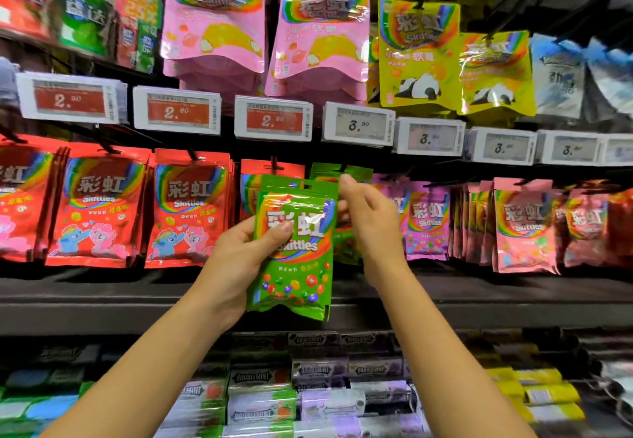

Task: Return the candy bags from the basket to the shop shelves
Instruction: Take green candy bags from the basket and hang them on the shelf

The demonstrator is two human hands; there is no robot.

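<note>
Red Skittles bags (99, 211) hung on pegs at left, under red price tags (176, 113). Left hand (239, 259) gripped green Skittles bag (294, 249) by its left edge, thumb curled over front, bag upright before shelf, a second green bag seemingly stacked behind it. Right hand (368, 221) reached toward hanging green bags (346, 232) just behind, fingers curled at their top edge; pinch itself not clear. Pink bags (428, 221) hung further right. Gum packs (318, 400) lay on lower shelf.

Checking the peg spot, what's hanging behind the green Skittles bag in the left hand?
Behind the green bag held by the left hand, red bags show at upper left and green hanging bags at right. The peg itself is covered.
</note>
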